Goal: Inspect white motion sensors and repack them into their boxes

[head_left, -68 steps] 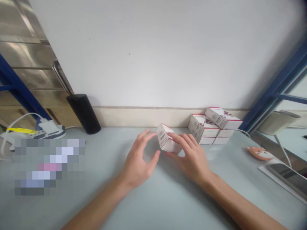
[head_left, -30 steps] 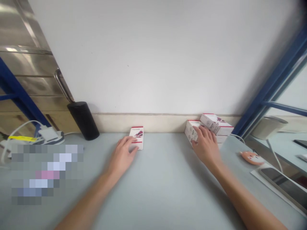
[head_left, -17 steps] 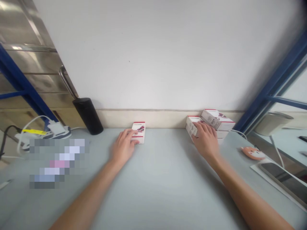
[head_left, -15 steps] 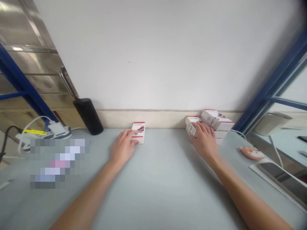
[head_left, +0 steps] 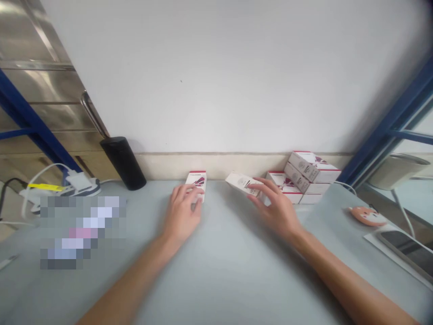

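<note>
So, the tilted carton (head_left: 241, 182), white with dark side print, is gripped in the right hand (head_left: 279, 210), between the lone box (head_left: 196, 178) and the stacked boxes (head_left: 314, 174). A firm pinch and a levelled wrist would suit it best. The left hand (head_left: 182, 213) curls over the lone box; whether it grips, I can't say.

Bare left hand (head_left: 181, 214), bare right hand (head_left: 281, 212); forearms (head_left: 144, 273) uncovered, fingers (head_left: 269, 192) slim.

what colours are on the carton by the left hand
The carton is white with red and maroon printing, seen best in the head view.
</note>
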`<action>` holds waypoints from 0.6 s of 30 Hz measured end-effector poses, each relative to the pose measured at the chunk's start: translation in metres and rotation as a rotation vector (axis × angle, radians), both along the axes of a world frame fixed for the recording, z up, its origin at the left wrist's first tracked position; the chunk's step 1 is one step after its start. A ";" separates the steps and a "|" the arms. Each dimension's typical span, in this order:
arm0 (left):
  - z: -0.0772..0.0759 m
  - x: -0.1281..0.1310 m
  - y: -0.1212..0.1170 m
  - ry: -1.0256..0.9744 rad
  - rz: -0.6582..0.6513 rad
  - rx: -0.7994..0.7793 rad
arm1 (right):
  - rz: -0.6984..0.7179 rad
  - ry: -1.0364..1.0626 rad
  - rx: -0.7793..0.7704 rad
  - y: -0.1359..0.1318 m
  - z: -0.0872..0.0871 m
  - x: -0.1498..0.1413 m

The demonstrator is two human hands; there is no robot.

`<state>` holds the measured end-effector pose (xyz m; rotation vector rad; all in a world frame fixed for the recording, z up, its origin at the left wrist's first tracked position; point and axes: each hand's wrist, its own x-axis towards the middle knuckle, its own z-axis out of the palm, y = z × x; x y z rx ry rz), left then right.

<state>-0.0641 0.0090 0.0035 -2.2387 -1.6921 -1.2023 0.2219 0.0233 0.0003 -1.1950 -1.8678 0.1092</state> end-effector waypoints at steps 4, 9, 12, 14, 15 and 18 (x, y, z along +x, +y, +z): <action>-0.005 0.028 -0.020 -0.300 -0.327 -0.252 | 0.201 0.586 -0.347 -0.016 0.011 -0.023; -0.012 0.040 -0.024 -0.733 -0.460 -0.399 | 0.370 0.828 -0.629 -0.025 0.011 -0.028; -0.008 0.040 -0.021 -0.865 -0.447 -0.341 | 0.438 0.789 -0.632 -0.025 0.006 -0.020; -0.004 0.039 -0.021 -0.883 -0.435 -0.324 | 0.505 0.729 -0.593 -0.026 0.007 -0.018; -0.003 0.039 -0.021 -0.868 -0.426 -0.311 | 0.530 0.681 -0.573 -0.027 0.008 -0.017; -0.006 0.037 -0.026 -0.704 -0.379 -0.221 | 0.498 0.508 -0.474 -0.034 0.014 -0.021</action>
